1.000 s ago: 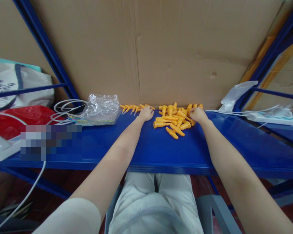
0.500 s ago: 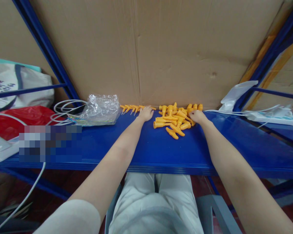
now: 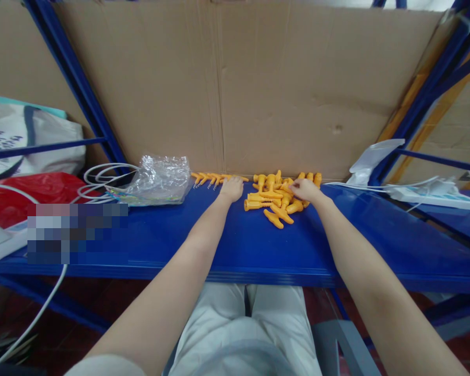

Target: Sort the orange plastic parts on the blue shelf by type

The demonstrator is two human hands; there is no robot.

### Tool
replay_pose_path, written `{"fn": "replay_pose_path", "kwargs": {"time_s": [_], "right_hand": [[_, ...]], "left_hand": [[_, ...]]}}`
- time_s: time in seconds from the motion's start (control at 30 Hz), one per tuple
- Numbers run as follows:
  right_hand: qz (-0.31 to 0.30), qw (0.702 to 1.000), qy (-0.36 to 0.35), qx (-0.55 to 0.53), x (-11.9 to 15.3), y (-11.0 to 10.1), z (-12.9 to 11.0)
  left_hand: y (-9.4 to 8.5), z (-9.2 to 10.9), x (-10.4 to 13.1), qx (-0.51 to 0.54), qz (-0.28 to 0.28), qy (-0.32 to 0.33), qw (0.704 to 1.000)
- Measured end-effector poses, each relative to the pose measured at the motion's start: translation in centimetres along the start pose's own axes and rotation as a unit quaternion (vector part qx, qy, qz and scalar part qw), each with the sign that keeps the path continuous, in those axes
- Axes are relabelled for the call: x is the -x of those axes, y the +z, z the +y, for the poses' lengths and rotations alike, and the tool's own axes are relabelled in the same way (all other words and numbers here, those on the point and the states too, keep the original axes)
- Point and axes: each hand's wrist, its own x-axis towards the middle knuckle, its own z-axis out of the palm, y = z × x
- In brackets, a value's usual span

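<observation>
My left hand (image 3: 232, 189) lies on the shelf by the cardboard, its fingers stretched over the end of a row of orange-yellow T-shaped handles (image 3: 207, 178). Metal spirals, like corkscrews, stick out of several of them. My right hand (image 3: 304, 189) is closed, fingertips down, over the right part of a pile of orange-yellow plastic parts (image 3: 272, 194); what it grips is hidden. The pile holds hollow ribbed tubes (image 3: 254, 204) and loose handles (image 3: 273, 219). Several upright tubes (image 3: 317, 179) stand behind my right hand.
The blue metal shelf (image 3: 235, 245) has a cardboard sheet (image 3: 278, 94) along its back. To the left are a clear plastic bag (image 3: 160, 180), coiled white cables (image 3: 97, 177) and a red bag (image 3: 43, 193). A white power strip (image 3: 434, 196) lies at the right.
My right hand has moved left, from the pile's right edge to over its parts, and the tubes behind it show more. My left hand stays by the row. The camera view has tilted up slightly.
</observation>
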Motion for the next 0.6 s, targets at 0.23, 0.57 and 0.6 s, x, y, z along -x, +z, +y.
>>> {"fn": "replay_pose_path", "kwargs": {"time_s": [0.23,0.57,0.6], "right_hand": [[-0.025,0.999,-0.014,0.020,-0.4,0.7,0.5],[-0.011,0.999,0.007,0.035,-0.1,1.1,-0.1],[-0.005,0.999,0.006,0.034,0.0,1.0,-0.1]], "left_hand": [[-0.8,0.2,1.8,-0.029,-0.005,0.017,0.999],[-1.3,-1.1,3.0,0.034,0.010,0.053,0.998],[-1.4,-1.1,3.0,0.042,0.013,0.056,0.997]]}}
